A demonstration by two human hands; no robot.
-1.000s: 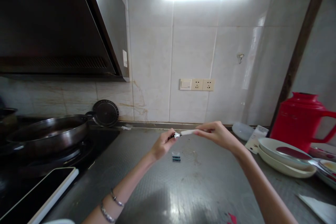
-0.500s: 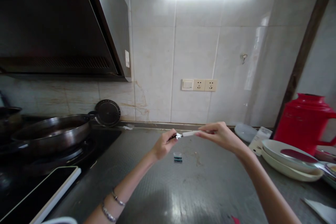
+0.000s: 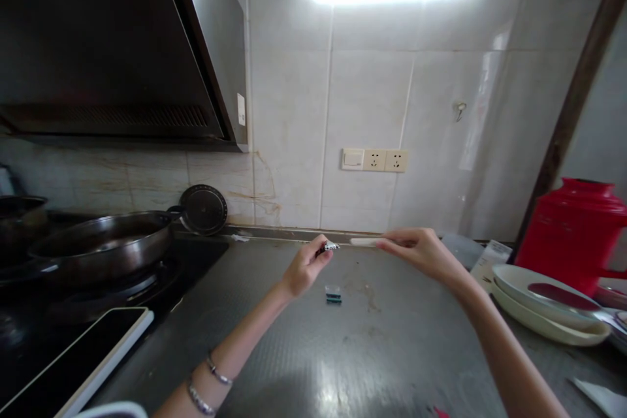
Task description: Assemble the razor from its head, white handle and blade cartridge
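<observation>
My left hand [image 3: 304,268] is closed on a small dark object with a crinkled, silvery end [image 3: 332,246] that pokes out past the thumb; its kind cannot be made out. To the right, my right hand [image 3: 416,249] pinches a thin white strip [image 3: 363,242] between thumb and fingers, pointing left. A small gap separates the strip's tip from the silvery end. On the counter below lies a small clear packet with dark teal bands [image 3: 334,295], touched by neither hand.
A steel pan [image 3: 105,245] sits on the black stove at left, with a phone [image 3: 108,353] nearer me. Stacked dishes [image 3: 543,310] and a red thermos [image 3: 573,235] stand at right. The grey counter [image 3: 392,353] has a wall with sockets [image 3: 385,160] behind it.
The white strip has drawn away to the right from the silvery end, where its tip was touching or nearly so. My left hand has hardly moved; the view has shifted slightly.
</observation>
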